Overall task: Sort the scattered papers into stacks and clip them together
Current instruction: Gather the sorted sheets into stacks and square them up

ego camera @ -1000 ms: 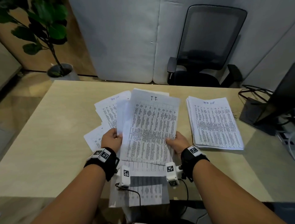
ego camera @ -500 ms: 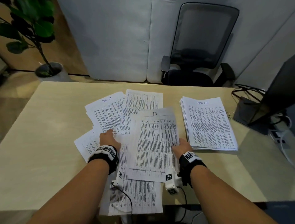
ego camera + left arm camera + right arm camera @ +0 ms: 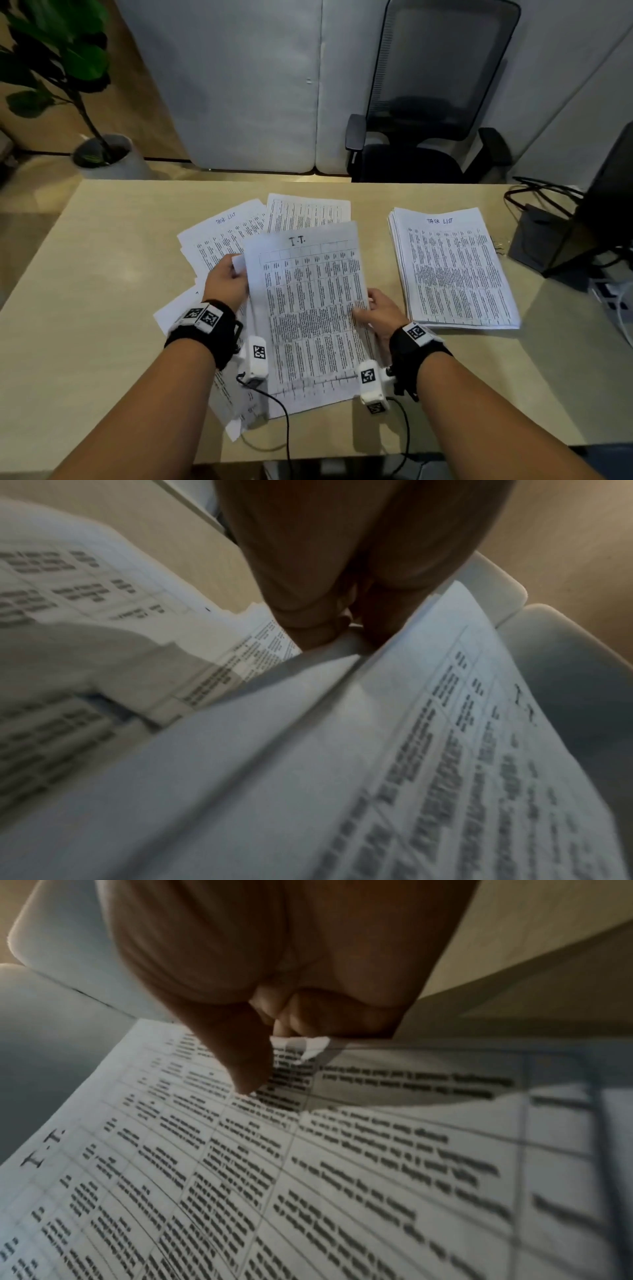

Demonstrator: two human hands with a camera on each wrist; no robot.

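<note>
A bundle of printed sheets headed "I.T." is held over the middle of the wooden table. My left hand grips its left edge, fingers curled at the paper. At the right edge my right hand pinches it, thumb on top and fingers under the sheet. Loose "Task List" sheets and another table sheet lie fanned behind and to the left. More sheets lie beneath, near the front edge. A squared "TASK LIST" stack rests at the right.
A black monitor on its stand with cables and a power strip fills the right edge of the table. An office chair stands behind the table. A potted plant is on the floor at back left.
Half a second ago my left hand lay on the scattered sheets at the left. It is now back on the left edge of the I.T. bundle, which has shifted slightly left.
</note>
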